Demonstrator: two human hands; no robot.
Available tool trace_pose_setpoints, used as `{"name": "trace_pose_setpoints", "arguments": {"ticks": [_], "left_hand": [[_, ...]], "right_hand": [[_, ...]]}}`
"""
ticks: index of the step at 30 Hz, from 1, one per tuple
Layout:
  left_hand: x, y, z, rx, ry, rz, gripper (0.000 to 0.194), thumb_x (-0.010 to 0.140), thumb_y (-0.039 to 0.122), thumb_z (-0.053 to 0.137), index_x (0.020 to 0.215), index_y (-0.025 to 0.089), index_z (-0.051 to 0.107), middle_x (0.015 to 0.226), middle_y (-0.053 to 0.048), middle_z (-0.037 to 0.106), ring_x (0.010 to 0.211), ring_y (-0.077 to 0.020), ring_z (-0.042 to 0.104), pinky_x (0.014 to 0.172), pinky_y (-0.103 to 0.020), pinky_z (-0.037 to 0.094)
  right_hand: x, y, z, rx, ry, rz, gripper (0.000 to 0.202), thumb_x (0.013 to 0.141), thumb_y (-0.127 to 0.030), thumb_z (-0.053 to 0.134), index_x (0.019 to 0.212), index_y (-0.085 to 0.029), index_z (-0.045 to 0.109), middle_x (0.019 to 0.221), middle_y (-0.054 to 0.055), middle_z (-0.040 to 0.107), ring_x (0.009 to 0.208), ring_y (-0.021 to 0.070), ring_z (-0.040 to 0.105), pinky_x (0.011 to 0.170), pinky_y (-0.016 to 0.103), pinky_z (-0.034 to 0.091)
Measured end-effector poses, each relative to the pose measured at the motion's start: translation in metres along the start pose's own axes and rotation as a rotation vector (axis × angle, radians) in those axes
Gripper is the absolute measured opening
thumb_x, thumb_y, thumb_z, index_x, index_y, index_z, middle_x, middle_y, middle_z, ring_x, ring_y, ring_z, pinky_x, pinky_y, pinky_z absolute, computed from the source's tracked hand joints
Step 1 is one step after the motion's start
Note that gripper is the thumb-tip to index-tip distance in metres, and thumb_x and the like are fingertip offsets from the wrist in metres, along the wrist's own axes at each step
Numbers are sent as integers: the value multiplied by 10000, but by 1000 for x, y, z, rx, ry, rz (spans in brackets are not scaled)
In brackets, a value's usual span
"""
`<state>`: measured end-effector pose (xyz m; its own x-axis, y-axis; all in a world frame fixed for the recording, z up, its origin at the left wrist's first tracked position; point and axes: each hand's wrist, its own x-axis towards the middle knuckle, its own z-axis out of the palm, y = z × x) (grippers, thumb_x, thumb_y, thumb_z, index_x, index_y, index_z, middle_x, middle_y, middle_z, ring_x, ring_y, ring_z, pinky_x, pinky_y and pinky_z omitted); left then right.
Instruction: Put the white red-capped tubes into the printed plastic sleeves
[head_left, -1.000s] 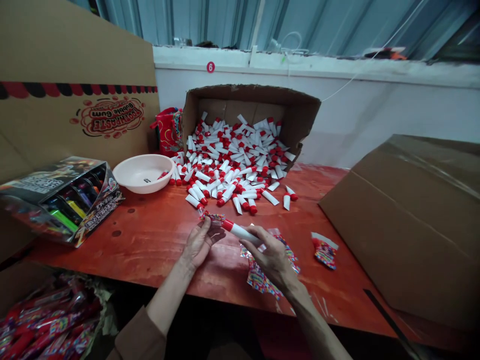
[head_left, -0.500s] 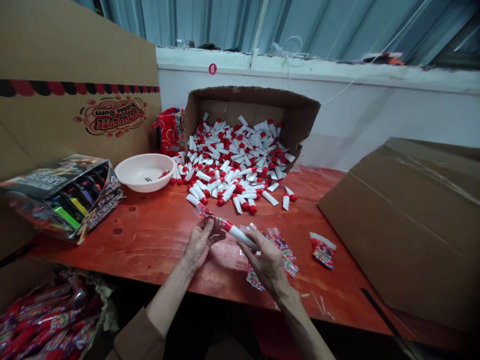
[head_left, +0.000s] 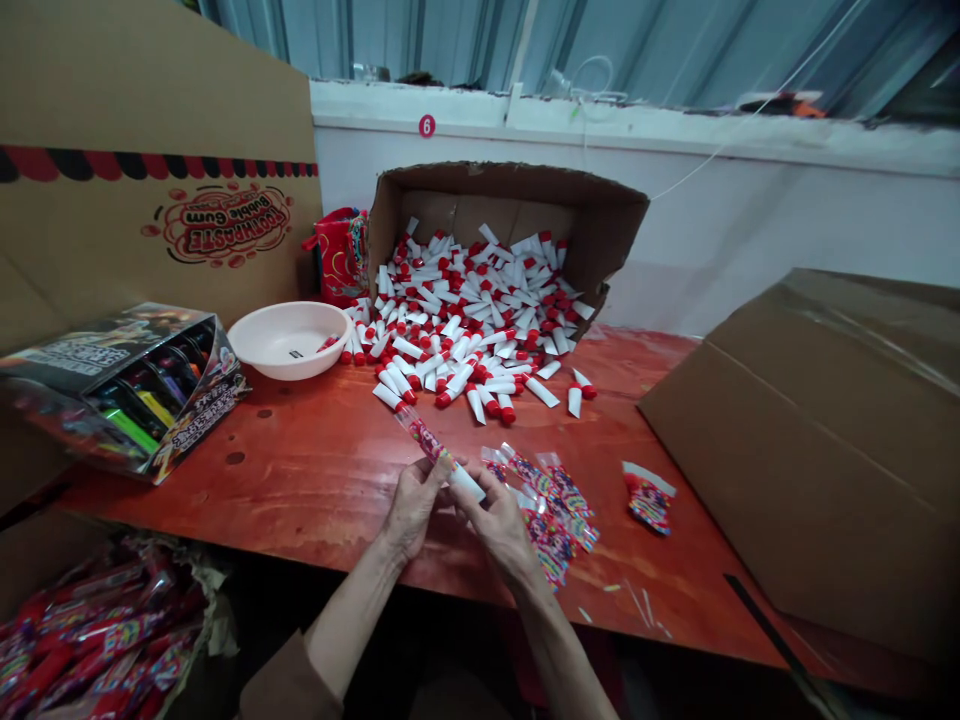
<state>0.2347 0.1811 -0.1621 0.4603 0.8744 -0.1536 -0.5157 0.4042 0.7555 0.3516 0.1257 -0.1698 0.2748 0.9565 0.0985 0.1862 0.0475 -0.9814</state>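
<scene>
Over the table's front, a white tube (head_left: 468, 484) sits partly inside a printed clear wrapper (head_left: 421, 432). My left hand (head_left: 414, 505) is closed on the wrapper, its thumb lying along the sleeve. The tube's bare white end is pinched in my right hand (head_left: 496, 512). The tube's cap end is hidden under the wrapper and fingers. A loose pile of flat printed wrappers (head_left: 559, 515) lies just right of my right hand. Beyond both hands, many white tubes with red caps (head_left: 457, 340) spill from a tipped cardboard box (head_left: 510, 180).
A pale plastic bowl (head_left: 292, 368) and a display box (head_left: 150, 390) stand at left. Below them, an open carton holds wrapped tubes (head_left: 97, 640). A single bundle of wrappers (head_left: 649, 497) lies at right, near a large cardboard box (head_left: 825, 440).
The tube has slid deeper into the wrapper, so less of it shows. My right hand has moved left and closer to my left hand. The wrapper is now straighter.
</scene>
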Motion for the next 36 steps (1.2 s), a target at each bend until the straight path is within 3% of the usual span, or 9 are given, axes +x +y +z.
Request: {"name": "trace_pose_setpoints", "arguments": {"ticks": [4, 8, 13, 17, 22, 31, 34, 36], "left_hand": [[-6, 1, 0, 9, -22, -31, 488, 721, 526, 781, 940, 96, 708, 702, -44, 642, 521, -91, 536, 486, -204, 399], [-13, -11, 3, 8, -11, -44, 453, 714, 516, 794, 832, 91, 688, 599, 9, 553, 443, -26, 381, 418, -168, 262], [-17, -5, 3, -130, -2, 41, 465, 787, 520, 731, 1084, 177, 625, 839, -56, 691, 538, -95, 552, 447, -194, 359], [-21, -1, 7, -174, 1, 79, 452, 780, 470, 757, 1090, 185, 592, 920, -92, 725, 707, -152, 658, 508, -199, 405], [-25, -4, 10, -124, 1, 64, 462, 790, 489, 738, 1086, 167, 589, 892, -99, 726, 706, -161, 669, 464, -193, 369], [-24, -8, 4, -34, 23, 40, 479, 794, 502, 723, 1095, 162, 570, 873, -90, 728, 564, -120, 612, 411, -187, 339], [-26, -6, 0, -30, 23, 46, 468, 785, 489, 740, 1074, 155, 583, 881, -88, 731, 627, -138, 650, 509, -207, 441], [-34, 5, -11, 3, 41, 51, 471, 764, 481, 765, 1052, 146, 599, 865, -85, 732, 710, -166, 682, 641, -248, 512]], "right_hand": [[-14, 10, 4, -44, 21, 8, 427, 891, -572, 564, 706, -192, 624, 621, 12, 605, 554, 150, 520, 525, 255, 407], [-20, 11, 12, 11, 74, -43, 468, 899, -598, 539, 661, -196, 576, 628, 6, 582, 586, 148, 520, 560, 251, 423], [-20, 13, 17, 19, 14, -5, 463, 889, -602, 553, 693, -189, 623, 605, 3, 566, 550, 142, 485, 520, 247, 394], [-21, 16, 18, 16, 0, -11, 485, 904, -591, 537, 647, -188, 621, 602, 17, 604, 536, 142, 501, 529, 257, 409], [-22, 14, 18, -4, 4, -35, 457, 901, -561, 555, 647, -186, 623, 616, 31, 639, 589, 167, 564, 584, 274, 442], [-22, 13, 23, -79, 3, -27, 470, 920, -550, 526, 627, -188, 592, 589, 26, 610, 566, 160, 539, 568, 273, 418], [-27, 8, 26, -137, -38, -34, 458, 942, -521, 500, 651, -182, 598, 621, 22, 605, 587, 155, 531, 557, 262, 404], [-31, -1, 22, -196, -180, -67, 402, 949, -476, 507, 715, -175, 632, 701, 24, 635, 644, 154, 551, 587, 255, 414]]}}
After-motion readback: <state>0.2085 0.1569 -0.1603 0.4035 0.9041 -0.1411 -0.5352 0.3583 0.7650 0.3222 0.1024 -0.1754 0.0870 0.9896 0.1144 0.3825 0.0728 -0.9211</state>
